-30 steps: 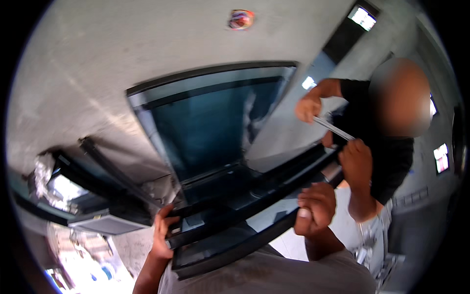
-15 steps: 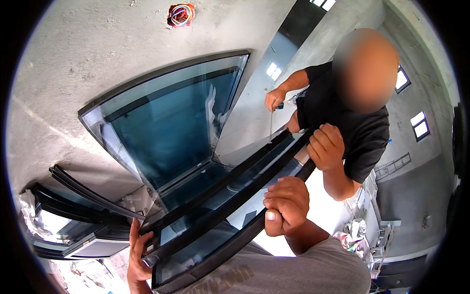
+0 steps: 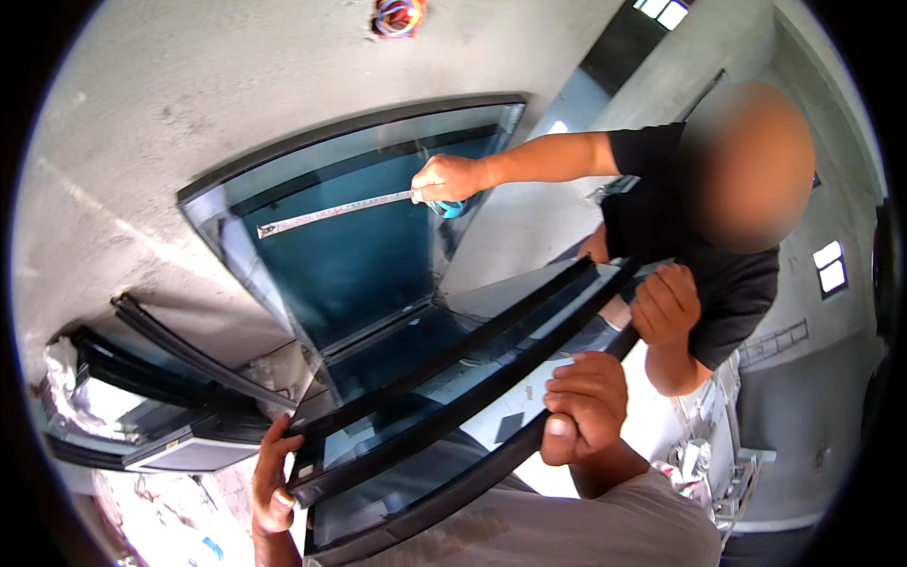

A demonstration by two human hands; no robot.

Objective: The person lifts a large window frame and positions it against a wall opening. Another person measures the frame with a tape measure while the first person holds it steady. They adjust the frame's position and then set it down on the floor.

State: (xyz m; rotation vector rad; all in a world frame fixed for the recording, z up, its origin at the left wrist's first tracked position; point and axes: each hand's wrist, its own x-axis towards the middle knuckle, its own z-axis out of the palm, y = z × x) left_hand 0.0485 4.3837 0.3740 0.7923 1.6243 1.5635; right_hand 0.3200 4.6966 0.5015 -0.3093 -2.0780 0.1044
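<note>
A glass window panel with long black frame bars (image 3: pixel 463 406) slants across in front of me. At its lower left end my left hand (image 3: pixel 274 477) is closed around the frame's corner. My right hand (image 3: pixel 588 408) grips the near black bar farther along, fingers curled over it and thumb on the near side. A co-worker's hand (image 3: pixel 666 304) holds the far end of the panel. In the co-worker's other hand (image 3: pixel 449 178), a tape measure (image 3: pixel 446 207) with a teal case has its blade (image 3: pixel 331 215) pulled out to the left, above the panel.
Behind stands a larger black-framed glass panel (image 3: pixel 359 255) against the bare plaster wall (image 3: pixel 170 104). More dark frame pieces (image 3: pixel 179 354) lean at the left. Coloured wires (image 3: pixel 399 16) show in a red wall box. The co-worker (image 3: pixel 652 198) in black stands at the far right.
The co-worker's free hand has swung up and left, and the tape blade now stretches out. The view has shifted, while both my hands keep their grip on the window panel.
</note>
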